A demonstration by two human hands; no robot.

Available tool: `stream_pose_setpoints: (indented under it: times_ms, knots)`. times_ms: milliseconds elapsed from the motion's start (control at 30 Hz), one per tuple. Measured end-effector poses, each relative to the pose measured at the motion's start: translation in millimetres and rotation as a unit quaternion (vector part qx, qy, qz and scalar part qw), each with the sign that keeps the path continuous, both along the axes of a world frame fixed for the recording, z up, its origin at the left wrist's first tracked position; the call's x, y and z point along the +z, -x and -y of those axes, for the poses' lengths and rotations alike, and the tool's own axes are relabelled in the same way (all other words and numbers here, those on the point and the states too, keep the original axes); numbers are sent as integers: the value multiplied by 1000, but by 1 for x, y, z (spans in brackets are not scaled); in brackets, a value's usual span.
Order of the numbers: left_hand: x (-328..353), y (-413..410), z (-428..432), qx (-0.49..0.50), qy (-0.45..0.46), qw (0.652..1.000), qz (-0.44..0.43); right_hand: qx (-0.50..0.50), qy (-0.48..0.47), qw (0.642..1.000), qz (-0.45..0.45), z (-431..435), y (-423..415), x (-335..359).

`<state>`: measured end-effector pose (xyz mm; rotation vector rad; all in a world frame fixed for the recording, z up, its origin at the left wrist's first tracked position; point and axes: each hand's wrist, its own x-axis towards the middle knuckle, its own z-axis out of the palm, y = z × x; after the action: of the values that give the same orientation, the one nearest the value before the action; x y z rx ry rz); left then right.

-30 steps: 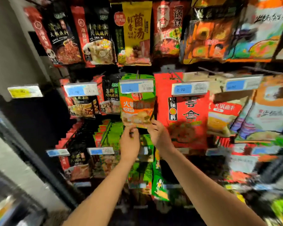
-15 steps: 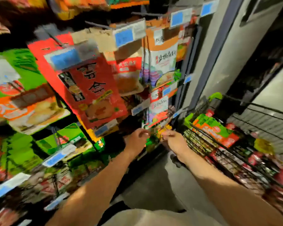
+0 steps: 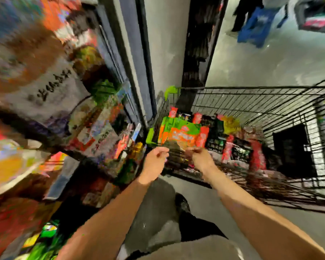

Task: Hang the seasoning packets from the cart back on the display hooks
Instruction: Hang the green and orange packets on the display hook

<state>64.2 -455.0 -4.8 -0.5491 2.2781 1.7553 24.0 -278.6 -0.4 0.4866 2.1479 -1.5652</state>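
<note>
- The left hand [image 3: 156, 160] and the right hand [image 3: 202, 158] are both held out over the near-left corner of the cart [image 3: 270, 102], close together but not touching each other.
- Both hands have their fingers curled in, and neither plainly has hold of anything (motion blur smears the fingertips, so whether they touch a packet I cannot tell).
- Just beyond the hands, at the cart's near-left corner, lies the top seasoning packet [image 3: 178, 133]: a flat pouch, bright green along its upper part, orange below, with pale blurred print.
- More packets [image 3: 231, 145] fill the cart's floor toward its right side: red, black and yellow ones, overlapping in a loose heap.
- The cart is black wire with a green corner cap at its far-left corner.
- Left of the cart stands the display [image 3: 68, 102], its hanging packets streaked by blur (red, green, orange and one pale pouch with dark characters).
- Grey floor [image 3: 270, 59] runs beyond the cart.
</note>
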Motion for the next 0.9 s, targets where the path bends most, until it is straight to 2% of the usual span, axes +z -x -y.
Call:
stream_pose_setpoints:
  times_ms: [100, 167, 233, 333, 433, 567, 667, 767, 833, 900]
  knots:
    - [-5, 50, -17, -60, 67, 996, -1, -36, 25, 999, 7, -16, 48, -14]
    - [-17, 80, -24, -73, 104, 991, -29, -63, 64, 995, 50, -18, 77, -30]
    - [-35, 105, -30, -55, 110, 992, 13, -91, 129, 981, 110, -16, 100, -49]
    - [-68, 140, -35, -64, 100, 989, 87, -60, 183, 970, 147, -11, 126, -83]
    - [-99, 170, -36, -45, 57, 985, 157, -84, 132, 964, 214, -8, 146, -99]
    - [-115, 195, -37, -52, 48, 977, 201, -108, 26, 965, 238, 11, 165, -135]
    - [-132, 204, -33, -57, 41, 975, 210, -108, -80, 967, 216, 26, 172, -153]
    - [-170, 203, -24, -49, 36, 968, 243, -134, -112, 968, 178, 26, 170, -166]
    - [-173, 202, -21, -30, 29, 967, 253, -148, -136, 966, 163, 22, 167, -166]
    - [-175, 202, -20, -26, 19, 966, 256, -171, -122, 966, 152, 18, 166, -164]
